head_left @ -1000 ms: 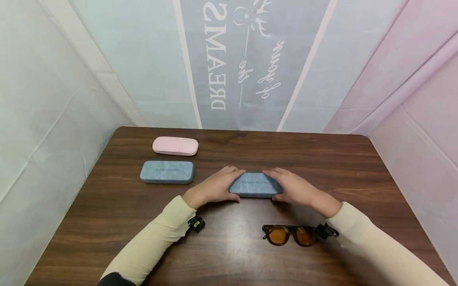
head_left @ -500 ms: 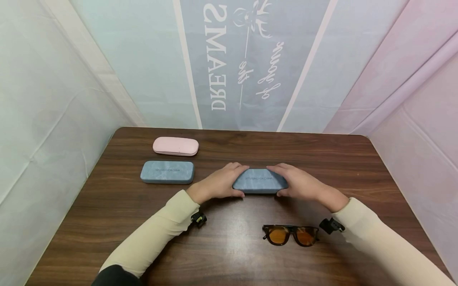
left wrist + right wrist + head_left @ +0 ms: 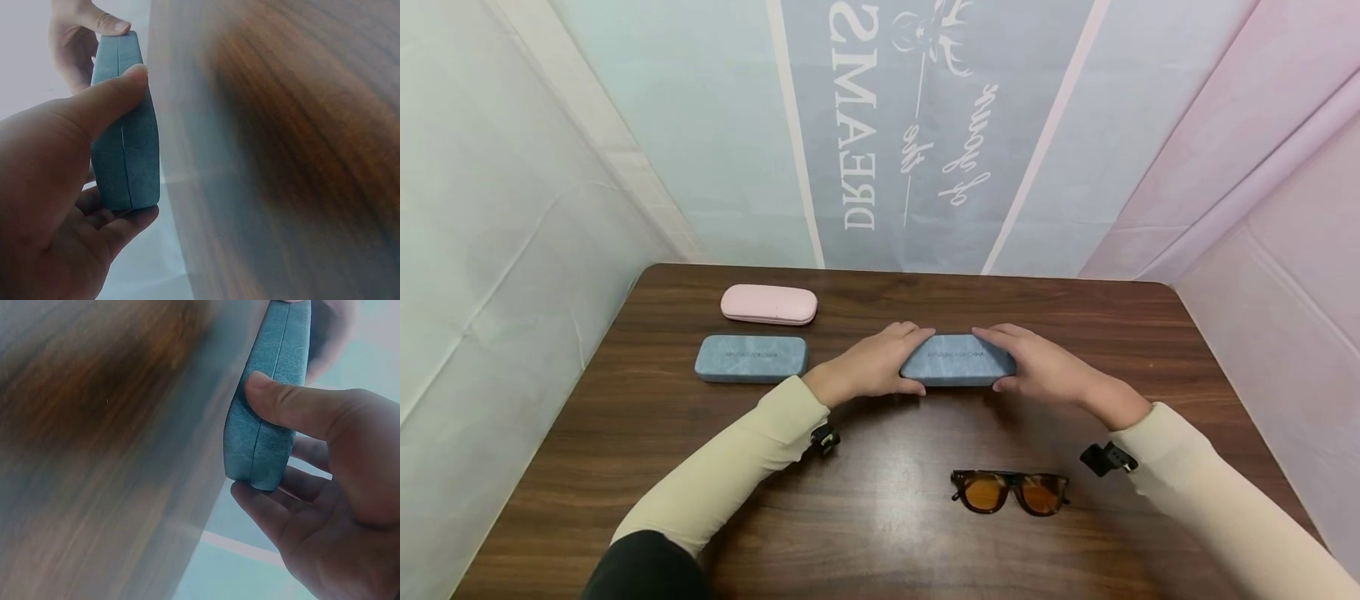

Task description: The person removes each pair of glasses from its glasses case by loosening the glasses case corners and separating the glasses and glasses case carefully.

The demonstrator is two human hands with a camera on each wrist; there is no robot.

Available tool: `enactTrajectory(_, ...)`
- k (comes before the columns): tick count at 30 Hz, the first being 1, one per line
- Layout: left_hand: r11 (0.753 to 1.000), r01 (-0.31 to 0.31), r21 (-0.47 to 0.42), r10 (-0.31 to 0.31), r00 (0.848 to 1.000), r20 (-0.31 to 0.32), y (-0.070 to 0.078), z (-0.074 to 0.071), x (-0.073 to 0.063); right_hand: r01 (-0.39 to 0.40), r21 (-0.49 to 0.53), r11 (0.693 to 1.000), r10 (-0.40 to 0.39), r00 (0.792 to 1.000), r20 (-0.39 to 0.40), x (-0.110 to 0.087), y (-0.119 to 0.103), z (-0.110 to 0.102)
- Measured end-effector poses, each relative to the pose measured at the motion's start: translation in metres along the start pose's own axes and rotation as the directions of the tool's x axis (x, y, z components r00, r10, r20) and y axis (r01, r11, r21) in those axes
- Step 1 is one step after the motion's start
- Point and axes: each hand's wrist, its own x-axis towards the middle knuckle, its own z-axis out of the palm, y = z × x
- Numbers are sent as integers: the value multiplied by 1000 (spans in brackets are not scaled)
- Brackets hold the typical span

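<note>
A blue glasses case [image 3: 958, 361] with dark lettering on its lid is held between both hands near the middle of the table. My left hand [image 3: 880, 362] grips its left end, thumb on the near side and fingers toward the far side. At the right end, my right hand [image 3: 1037, 367] grips it the same way. The seam along the case [image 3: 125, 156] looks closed in the left wrist view. In the right wrist view the thumb presses on the near face of the case [image 3: 259, 447]. Whether the case touches the tabletop, I cannot tell.
A second blue glasses case [image 3: 751, 358] lies at the left, with a pink glasses case [image 3: 769, 304] behind it. Sunglasses with amber lenses [image 3: 1011, 492] rest nearer the front. Fabric curtains [image 3: 745, 150] stand around the brown wooden table [image 3: 880, 533].
Both hands have moved the held blue glasses case to the right and toward the back of the table. The other cases and the sunglasses stay where they were.
</note>
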Motion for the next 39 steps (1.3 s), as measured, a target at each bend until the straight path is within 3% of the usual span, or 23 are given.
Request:
enactTrajectory(12,1000,-26,9,26,1000,-1,-4,-7,22,-13,6,1000,13,1000,-5,2,14,-11)
enactTrajectory(29,1000,-14,18,15,1000,-7,-1,-20,52,0,1,1000,0,1000,-9,6,31,-33)
enactTrajectory(39,1000,4,3,-4,1000,-5,-1,-25,73,-42,6,999,42,999,0,11,49,-42)
